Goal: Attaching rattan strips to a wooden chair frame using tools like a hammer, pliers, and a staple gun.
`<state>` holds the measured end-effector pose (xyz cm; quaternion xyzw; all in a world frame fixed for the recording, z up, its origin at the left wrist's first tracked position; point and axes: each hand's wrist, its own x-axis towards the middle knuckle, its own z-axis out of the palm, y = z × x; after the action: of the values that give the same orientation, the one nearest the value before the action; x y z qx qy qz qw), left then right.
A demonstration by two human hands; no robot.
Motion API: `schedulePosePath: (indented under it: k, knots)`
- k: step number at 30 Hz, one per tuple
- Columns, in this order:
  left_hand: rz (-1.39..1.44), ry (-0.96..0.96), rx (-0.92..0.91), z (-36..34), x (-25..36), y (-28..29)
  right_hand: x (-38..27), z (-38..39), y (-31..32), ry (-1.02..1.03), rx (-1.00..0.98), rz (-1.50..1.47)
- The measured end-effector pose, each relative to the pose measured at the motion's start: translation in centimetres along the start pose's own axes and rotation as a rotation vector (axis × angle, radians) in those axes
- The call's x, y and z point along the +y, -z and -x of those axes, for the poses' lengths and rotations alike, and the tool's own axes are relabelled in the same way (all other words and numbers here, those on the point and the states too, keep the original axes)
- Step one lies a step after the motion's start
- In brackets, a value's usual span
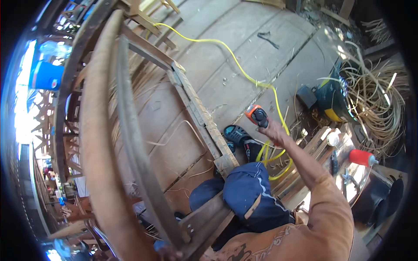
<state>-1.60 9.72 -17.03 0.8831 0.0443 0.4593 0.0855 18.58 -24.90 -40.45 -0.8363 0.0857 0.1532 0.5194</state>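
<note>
— Wood everywhere, is it? What is the big curved piece?

— A chair frame (pixel 130 130) of bent, rough, greyish wood, with straight flat slats joined across it. It leans over the person's knees, which are in dark blue trousers (pixel 248 195).

— And the hands?

— The right hand (pixel 272 130) is stretched out, fingers wrapped around a small power tool (pixel 257 115) with an orange and black rounded body. A smooth yellow hose (pixel 226 54) snakes from it across the floor (pixel 261 56) of wide, worn planks. The left hand (pixel 170 252) sits at the bottom edge, touching the lower end of the frame; how its fingers stand I cannot tell.

— Anything beside them?

— Loose coils of pale rattan strips (pixel 374 100) at the right, a plastic bottle (pixel 363 157) with a red cap on a slatted wooden stool (pixel 313 152), and a blue barrel (pixel 45 76) far left.
</note>
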Motion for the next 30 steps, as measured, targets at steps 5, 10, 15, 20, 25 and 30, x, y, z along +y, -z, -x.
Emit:
schedulePosePath:
  k: [5, 10, 15, 20, 25, 30]
  knots:
    - [-0.061, -0.176, 0.108, -3.6, 3.8, 4.3, -12.1, 11.7, 4.3, 0.196, -0.004, 0.035]
    - [0.244, 0.136, -0.196, -8.3, 9.5, 6.1, -15.2, 25.1, 9.8, 0.695, 0.106, 0.243]
    - [1.005, 0.674, -0.288, -10.2, 11.0, 7.0, -17.8, 35.1, 11.2, 0.331, -0.192, -0.788]
    - [1.014, 0.630, -0.291, -9.7, 11.1, 6.9, -21.7, 39.0, 11.5, 0.484, -0.131, -0.118]
    - [0.954, 0.531, -0.236, -9.3, 11.2, 6.3, -24.8, 40.2, 11.3, 0.849, 0.073, 0.098]
    - [0.944, 0.508, -0.229, -9.4, 11.1, 6.2, -26.5, 40.3, 10.8, 1.029, 0.159, 0.308]
